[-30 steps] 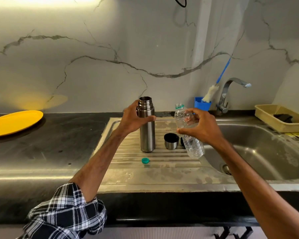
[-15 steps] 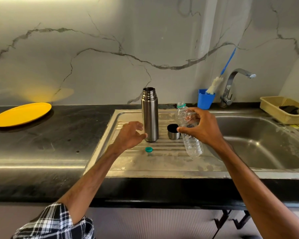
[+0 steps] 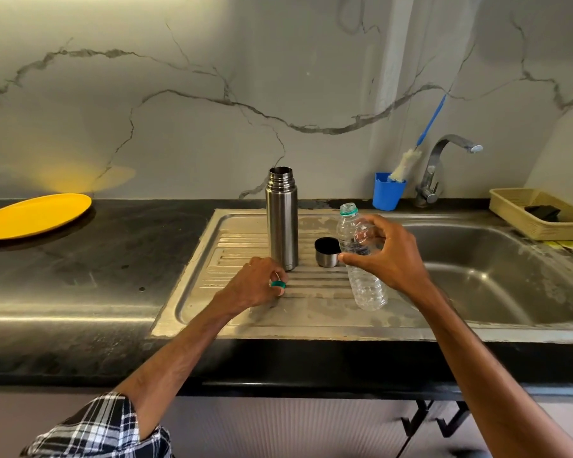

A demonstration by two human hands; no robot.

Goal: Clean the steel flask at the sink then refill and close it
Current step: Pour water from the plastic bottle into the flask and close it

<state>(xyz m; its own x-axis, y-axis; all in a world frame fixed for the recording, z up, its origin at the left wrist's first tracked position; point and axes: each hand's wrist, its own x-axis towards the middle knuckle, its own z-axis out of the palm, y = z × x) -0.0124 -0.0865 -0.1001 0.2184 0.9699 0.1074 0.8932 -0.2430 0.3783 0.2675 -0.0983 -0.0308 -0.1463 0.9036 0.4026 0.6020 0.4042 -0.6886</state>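
Left hand [image 3: 248,285] low on the ribbed steel drainboard [image 3: 232,233], thumb and fingertips pinching a small green plastic bottle cap [image 3: 277,284]; could not tell whether the cap was lifted off the steel. Right hand [image 3: 387,256] was wrapped round the upper half of a clear plastic water bottle [image 3: 367,289], uncapped, tilted, looking empty or nearly so, base low over the drainboard. The tall cylindrical brushed-steel flask [image 3: 281,223] stood upright on the drainboard just behind the left hand, mouth open, nobody touching it. A short steel cup lid with black inside [image 3: 326,252] sat mouth-up between flask and bottle, apart from the flask. No stopper was visible. Farther out: steel sink basin [image 3: 509,276] to the right, curved chrome tap [image 3: 443,166] not running, white-headed bottle brush with blue handle [image 3: 407,160] parked in a blue plastic cup [image 3: 389,193], beige plastic tray [image 3: 522,209] at far right, round yellow plate [image 3: 34,214] far left on the black stone tabletop [image 3: 96,259]. Judgement: washing looked finished, brush put away; empty bottle suggested the refill was done, though the water level inside the flask was hidden. Left to do: likely recap the bottle, then close the flask with its lid, not yet on.
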